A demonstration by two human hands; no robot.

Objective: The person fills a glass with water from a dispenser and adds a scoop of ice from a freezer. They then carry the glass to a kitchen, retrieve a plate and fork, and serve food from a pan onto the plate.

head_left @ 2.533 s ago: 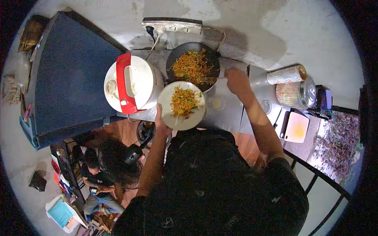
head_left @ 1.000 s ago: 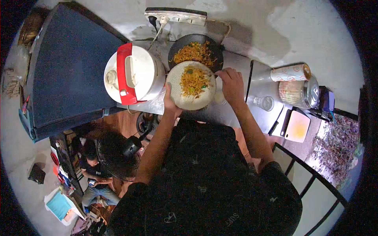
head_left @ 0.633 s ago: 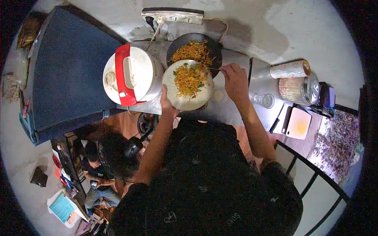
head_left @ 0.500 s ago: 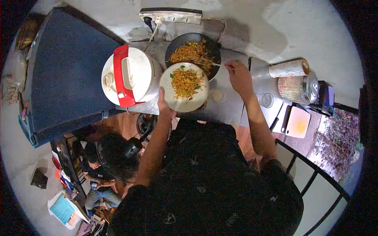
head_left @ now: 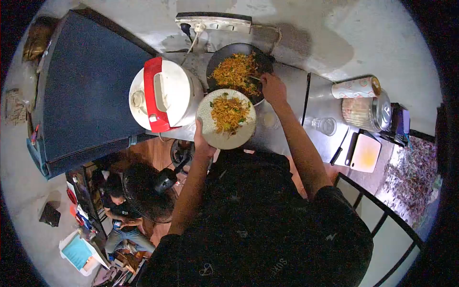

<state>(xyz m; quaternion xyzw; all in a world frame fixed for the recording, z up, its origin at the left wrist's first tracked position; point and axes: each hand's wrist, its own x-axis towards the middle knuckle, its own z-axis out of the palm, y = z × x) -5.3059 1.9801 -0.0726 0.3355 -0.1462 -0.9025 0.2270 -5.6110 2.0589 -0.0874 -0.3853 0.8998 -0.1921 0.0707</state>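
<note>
My left hand (head_left: 203,143) grips the left rim of a pale, textured plate (head_left: 204,109), thumb on the upper side. A mound of noodle-like shredded food (head_left: 229,114) with green bits sits on the plate. Just beyond is a dark wok (head_left: 266,61) holding more of the same food (head_left: 233,71); the plate overlaps its near edge in this view. Over the wok's right side, my right hand (head_left: 274,90) is closed around a thin-handled serving utensil (head_left: 256,78), whose far end is hidden in the food.
A white drink cooler with a red handle (head_left: 154,95) stands left of the wok, beside a dark fridge (head_left: 95,86). Rightward are a glass (head_left: 325,126), a knife (head_left: 339,148), a cutting board (head_left: 366,153) and a lidded jar (head_left: 366,114). A fan (head_left: 148,193) and a seated person (head_left: 125,215) are lower left.
My right hand has moved left and inward over the wok with the utensil, whose head now goes into the food. The plate sits slightly lower in view; the whole view has shifted a little.
</note>
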